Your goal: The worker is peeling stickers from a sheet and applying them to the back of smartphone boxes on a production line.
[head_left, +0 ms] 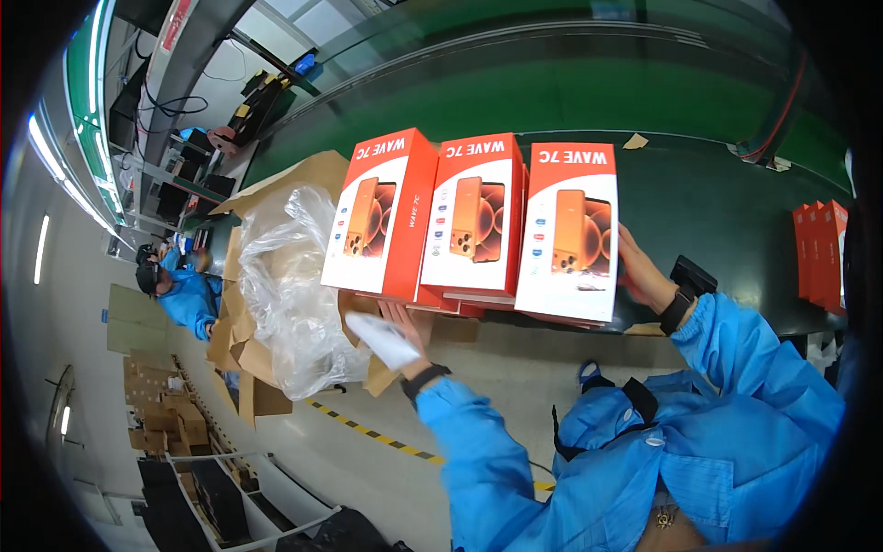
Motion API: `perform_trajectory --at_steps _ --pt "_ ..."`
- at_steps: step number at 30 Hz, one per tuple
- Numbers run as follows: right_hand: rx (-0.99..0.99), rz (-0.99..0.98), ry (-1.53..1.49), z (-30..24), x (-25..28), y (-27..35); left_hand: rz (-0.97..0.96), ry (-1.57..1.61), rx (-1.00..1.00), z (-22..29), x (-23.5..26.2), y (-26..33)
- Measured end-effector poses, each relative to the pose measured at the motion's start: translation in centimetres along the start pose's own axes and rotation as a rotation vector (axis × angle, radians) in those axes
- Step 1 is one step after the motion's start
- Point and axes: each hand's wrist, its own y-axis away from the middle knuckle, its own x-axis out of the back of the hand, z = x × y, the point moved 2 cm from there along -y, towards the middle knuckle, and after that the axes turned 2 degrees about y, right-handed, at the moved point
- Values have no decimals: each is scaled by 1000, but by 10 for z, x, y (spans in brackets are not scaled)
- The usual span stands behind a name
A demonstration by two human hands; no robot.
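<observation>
Three side-by-side stacks of white-and-red phone boxes stand on the dark green bench: a left phone box (368,221), a middle phone box (471,216) and a right phone box (568,230) top them. Each lid carries a picture of an orange phone. My left hand (402,324) is at the near side of the left and middle stacks, fingers stretched toward them. A flat white piece (382,340), blurred, covers part of that hand; I cannot make out what it is. Against the right stack's right side lies my right hand (644,274), its visible fingers extended, some hidden by the box.
An open brown carton (246,354) with crumpled clear plastic (299,304) sits left of the stacks. More red boxes (819,258) stand at the bench's far right. A cardboard scrap (636,142) lies behind. Another person (189,293) in blue is at far left.
</observation>
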Motion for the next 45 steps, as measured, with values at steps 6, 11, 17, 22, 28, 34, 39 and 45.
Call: perform_trajectory --at_steps 6,11,17,22,28,34,39,45 --pt "-58 -47 -131 38 -2 -11 -450 -339 480 -31 75 -110" --pt "-103 -99 -184 43 5 -12 -282 -469 401 -50 32 -101" --pt "-137 -84 -358 35 30 10 -229 -499 345 -67 -1 -73" --pt "-151 -163 -622 -38 55 81 -249 -533 376 -109 -18 -2" --pt "195 21 -423 -98 140 150 -377 -620 527 -154 -50 136" --pt "432 331 -258 -102 235 199 -540 -653 714 -239 -85 228" --pt "497 459 -201 -80 265 207 -572 -618 683 -278 -109 242" --pt "603 547 -20 -91 260 256 -548 -597 384 -192 -94 222"
